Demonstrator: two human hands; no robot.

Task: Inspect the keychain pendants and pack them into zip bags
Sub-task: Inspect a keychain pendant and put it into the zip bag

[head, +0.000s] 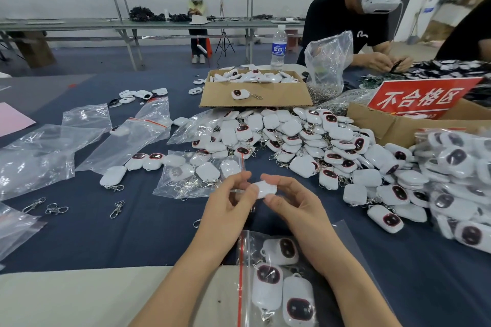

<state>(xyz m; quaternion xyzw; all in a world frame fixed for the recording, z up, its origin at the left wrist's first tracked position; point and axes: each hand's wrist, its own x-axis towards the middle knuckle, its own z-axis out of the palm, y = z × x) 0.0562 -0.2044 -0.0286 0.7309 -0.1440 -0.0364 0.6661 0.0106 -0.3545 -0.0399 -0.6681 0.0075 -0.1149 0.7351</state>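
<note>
Both my hands hold one white keychain pendant (pixel 265 189) above the blue table. My left hand (pixel 229 202) pinches its left end and my right hand (pixel 288 200) pinches its right end. Below my wrists lies a zip bag (pixel 268 281) with three pendants inside, dark faces up. Another filled zip bag (pixel 194 175) lies just beyond my hands. A large heap of loose pendants (pixel 313 146) spreads from the middle to the right.
Empty zip bags (pixel 87 141) lie at the left, loose metal clasps (pixel 55 208) near them. A cardboard box (pixel 255 90) with pendants stands behind the heap. A red sign (pixel 422 97) sits in a box at right. Packed bags (pixel 462 180) pile far right. A person works opposite.
</note>
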